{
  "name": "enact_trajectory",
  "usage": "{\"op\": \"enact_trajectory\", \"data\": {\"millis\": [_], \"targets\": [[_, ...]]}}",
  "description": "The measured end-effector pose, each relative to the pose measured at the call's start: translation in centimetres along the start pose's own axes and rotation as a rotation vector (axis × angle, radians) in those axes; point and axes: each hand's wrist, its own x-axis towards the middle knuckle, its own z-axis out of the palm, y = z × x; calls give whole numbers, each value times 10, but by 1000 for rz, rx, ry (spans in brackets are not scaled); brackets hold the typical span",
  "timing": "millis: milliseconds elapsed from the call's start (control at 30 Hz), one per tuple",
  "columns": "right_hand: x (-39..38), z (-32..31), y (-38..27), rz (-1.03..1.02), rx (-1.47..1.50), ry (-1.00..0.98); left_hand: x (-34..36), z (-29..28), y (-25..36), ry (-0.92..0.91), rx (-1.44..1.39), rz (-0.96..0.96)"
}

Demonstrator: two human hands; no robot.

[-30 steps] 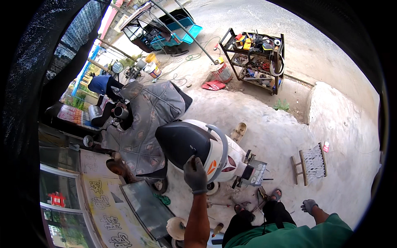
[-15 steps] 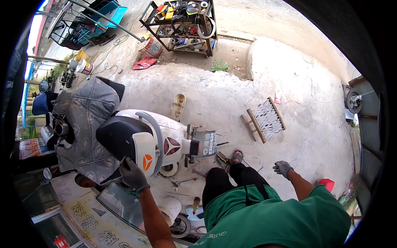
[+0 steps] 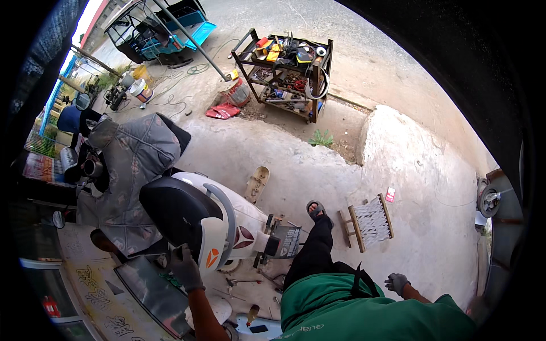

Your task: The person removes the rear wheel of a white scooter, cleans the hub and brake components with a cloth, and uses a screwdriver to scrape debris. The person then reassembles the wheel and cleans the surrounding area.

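Observation:
A white electric scooter (image 3: 250, 213) with a black seat (image 3: 177, 207) stands to my left, a quilted grey cover (image 3: 139, 150) draped over its front. My left hand (image 3: 185, 268), in a grey glove, is beside the rear side of the seat, fingers pointing up; whether it touches the scooter is hard to see. No object shows in it. Away from the scooter, my right hand (image 3: 397, 282), gloved too, hangs at my right side with its fingers apart and nothing in them. One sandalled foot (image 3: 314, 210) is stretched forward, between the scooter's tail and a low folding stool (image 3: 369, 223).
A tool cart (image 3: 284, 74) loaded with tools stands ahead, near a bucket (image 3: 234, 92) and a red bag (image 3: 222, 111). A scooter panel (image 3: 257, 184) lies on the floor. Loose tools (image 3: 236, 281), a bottle (image 3: 252, 314) and a phone-like dark slab (image 3: 259, 328) lie below the scooter's tail.
I have stepped forward, my foot now closer to the stool. The view has turned, and the cart and scooter sit lower in it. My left hand stays beside the seat; my right remains at my side.

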Motion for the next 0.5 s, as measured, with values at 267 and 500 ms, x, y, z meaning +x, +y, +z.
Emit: {"op": "enact_trajectory", "data": {"millis": [267, 500], "targets": [[58, 50, -245, -133, -274, -69, 7, 9, -22, 74, -24, -111], [28, 141, -443, -303, -460, -116, 6, 15, -16, 186, 130, -144]]}}
